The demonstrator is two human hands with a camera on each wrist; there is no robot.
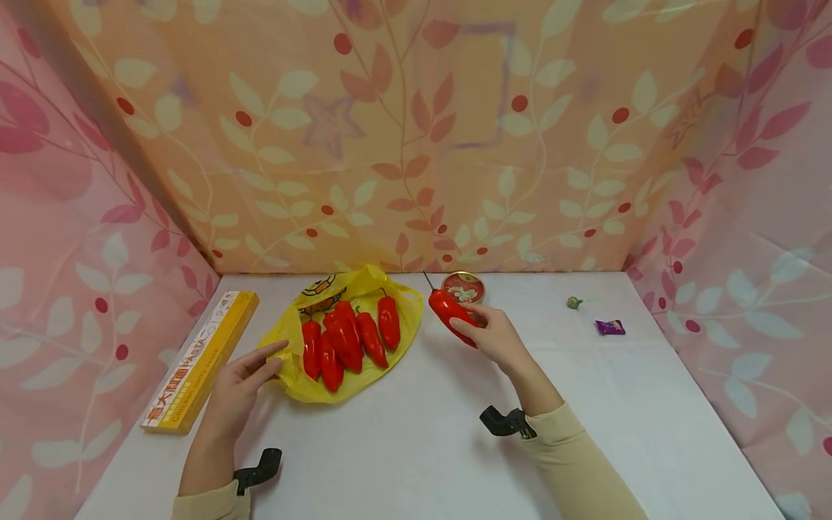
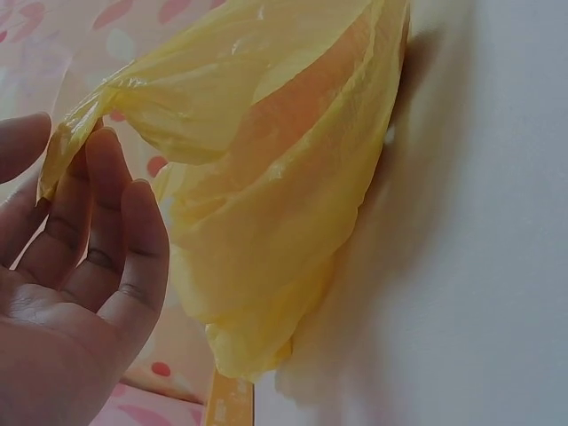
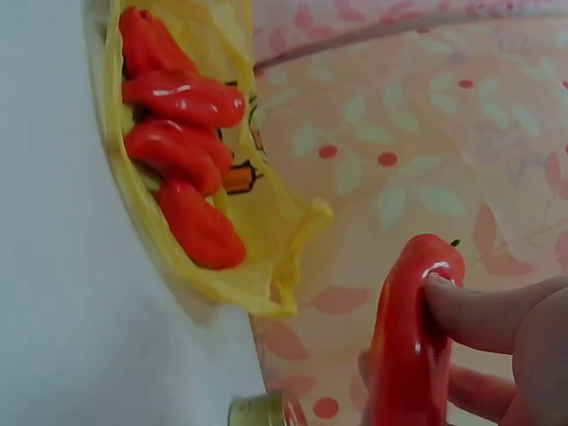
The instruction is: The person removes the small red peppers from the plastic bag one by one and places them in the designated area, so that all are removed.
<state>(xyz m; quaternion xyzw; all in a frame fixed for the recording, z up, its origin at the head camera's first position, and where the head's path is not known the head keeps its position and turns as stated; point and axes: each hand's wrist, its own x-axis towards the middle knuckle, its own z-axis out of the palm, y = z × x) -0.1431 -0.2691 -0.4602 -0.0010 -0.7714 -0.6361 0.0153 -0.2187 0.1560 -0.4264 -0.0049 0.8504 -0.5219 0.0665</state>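
Hands at bag (image 1: 338,339) — right hand (image 1: 497,336) grips a pepper (image 1: 451,314) just right of it.
Left hand (image 1: 243,375) open, fingertips touching bag's edge. Pepper looks light, glossy, likely slippery — grip mid-body.

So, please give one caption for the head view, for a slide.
Right hand holds a red pepper; left hand touches the yellow bag.

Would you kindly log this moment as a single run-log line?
right hand: holds red pepper | left hand: touches yellow plastic bag edge | bag: red peppers inside | nearby: round tin
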